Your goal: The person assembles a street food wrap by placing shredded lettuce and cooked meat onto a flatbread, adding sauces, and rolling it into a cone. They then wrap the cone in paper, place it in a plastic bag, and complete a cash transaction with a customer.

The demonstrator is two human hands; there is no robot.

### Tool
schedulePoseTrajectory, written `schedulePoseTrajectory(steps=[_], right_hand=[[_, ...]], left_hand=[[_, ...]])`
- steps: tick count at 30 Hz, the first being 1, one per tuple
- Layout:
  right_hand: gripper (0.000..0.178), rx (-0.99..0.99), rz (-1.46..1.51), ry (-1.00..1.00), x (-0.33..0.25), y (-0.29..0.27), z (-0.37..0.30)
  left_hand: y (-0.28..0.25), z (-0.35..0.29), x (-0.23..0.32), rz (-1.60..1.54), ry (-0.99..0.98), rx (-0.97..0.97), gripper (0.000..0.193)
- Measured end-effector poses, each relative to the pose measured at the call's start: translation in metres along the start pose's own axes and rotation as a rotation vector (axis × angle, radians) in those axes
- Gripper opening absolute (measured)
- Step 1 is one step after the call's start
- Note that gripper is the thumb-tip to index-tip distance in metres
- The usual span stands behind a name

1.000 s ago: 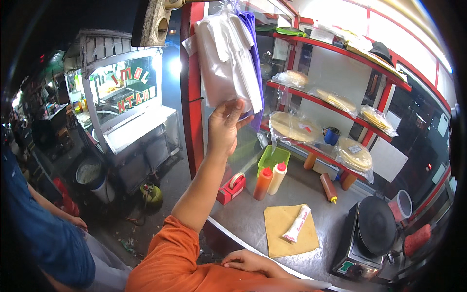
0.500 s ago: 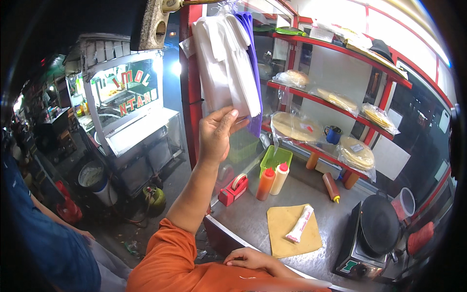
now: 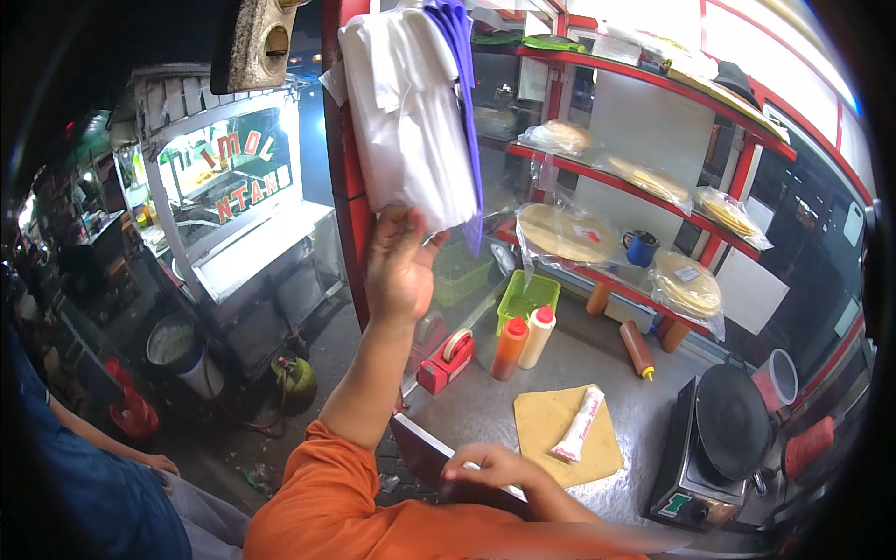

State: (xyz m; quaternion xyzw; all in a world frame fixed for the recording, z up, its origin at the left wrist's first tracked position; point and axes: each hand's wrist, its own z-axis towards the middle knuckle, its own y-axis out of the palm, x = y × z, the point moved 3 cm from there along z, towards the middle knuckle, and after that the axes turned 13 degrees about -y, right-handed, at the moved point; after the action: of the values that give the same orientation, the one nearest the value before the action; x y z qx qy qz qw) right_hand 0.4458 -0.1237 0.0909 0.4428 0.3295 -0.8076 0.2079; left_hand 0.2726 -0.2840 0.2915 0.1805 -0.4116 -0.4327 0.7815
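Observation:
My left hand (image 3: 403,266) reaches up and pinches the lower edge of a bundle of white plastic bags (image 3: 406,121) hanging from the red post. Behind the white bags hang purple bags (image 3: 464,112). Just over the counter's near edge is my right hand (image 3: 485,464), fingers loosely bent and apart, with nothing in it. Beyond it a wrapped white roll (image 3: 580,425) with pink print lies on a square of brown paper (image 3: 537,420).
A red tape dispenser (image 3: 446,362), two squeeze bottles (image 3: 523,341) and a green basket (image 3: 528,297) stand on the steel counter (image 3: 467,425). A black pan (image 3: 733,420) sits on a stove at right. Shelves (image 3: 616,182) hold bagged flatbreads. A person (image 3: 103,467) is at left.
My right hand has lifted and moved slightly right, its fingers loosening. My left hand has shifted a little left and down at the bags' lower edge. The view has turned slightly.

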Motion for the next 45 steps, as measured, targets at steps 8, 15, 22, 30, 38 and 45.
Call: schedulePoseTrajectory(steps=[8, 15, 22, 30, 38, 45], right_hand=[[0.014, 0.787, 0.141, -0.259, -0.044, -0.059, 0.080], [0.024, 0.724, 0.034, -0.291, -0.082, -0.091, 0.181], [0.021, 0.912, 0.709, -0.493, -0.094, -0.087, 0.217], [0.010, 0.920, 0.713, -0.531, -0.093, -0.123, 0.218], [0.018, 0.933, 0.635, -0.608, -0.103, -0.135, 0.226], [0.030, 0.837, 0.363, -0.293, -0.037, -0.082, 0.193]], left_hand=[[-0.003, -0.051, 0.003, -0.055, -0.078, 0.013, 0.010], [-0.001, -0.060, 0.008, 0.459, 0.120, 0.114, 0.020], [0.025, -0.050, 0.053, 1.020, 0.584, 0.087, 0.014], [0.107, 0.026, 0.113, 2.025, 0.936, -0.484, 0.014], [0.153, 0.073, 0.126, 1.894, 1.151, -0.393, 0.021], [0.155, 0.044, 0.113, 1.886, 1.122, -0.368, 0.036]])
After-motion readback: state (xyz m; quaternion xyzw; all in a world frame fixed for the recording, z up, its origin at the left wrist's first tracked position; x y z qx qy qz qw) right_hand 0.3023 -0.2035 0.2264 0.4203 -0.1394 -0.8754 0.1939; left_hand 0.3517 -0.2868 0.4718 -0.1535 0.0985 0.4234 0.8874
